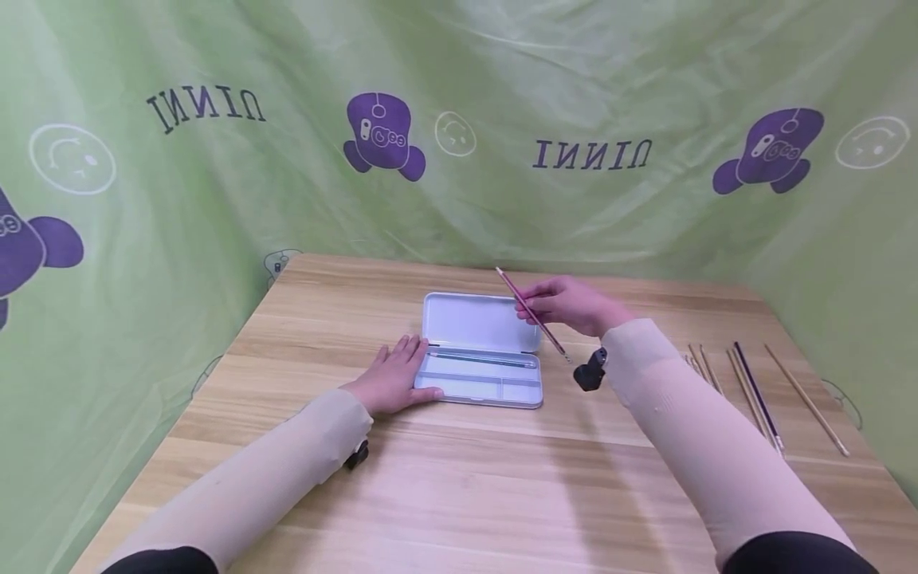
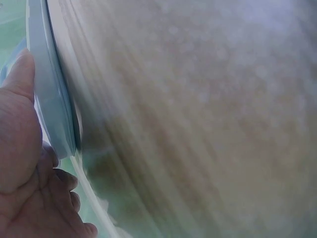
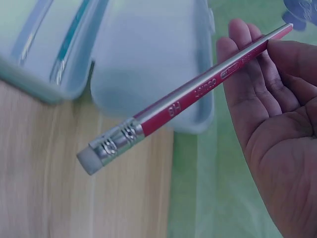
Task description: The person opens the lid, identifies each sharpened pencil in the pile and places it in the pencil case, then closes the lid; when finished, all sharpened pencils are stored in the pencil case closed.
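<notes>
A pale blue pencil case [image 1: 459, 386] lies unfolded on the table, its lid [image 1: 469, 320] tipped back. Inside its rear compartment is a teal pencil [image 1: 482, 358]. The left hand [image 1: 390, 376] rests against the case's left edge, fingers extended and thumb at the front corner. Above the right side of the lid, the right hand [image 1: 570, 305] pinches a red pencil [image 3: 193, 92] between thumb and fingers. That pencil is tilted in the air, its white eraser [image 3: 89, 159] lower and toward the right wrist camera.
Several loose pencils lie at the table's right, among them a dark purple one [image 1: 758, 391] and a natural wood-coloured one [image 1: 806, 399]. The right forearm passes over part of that group. A green printed curtain [image 1: 488, 215] hangs behind the wooden table [image 1: 459, 494].
</notes>
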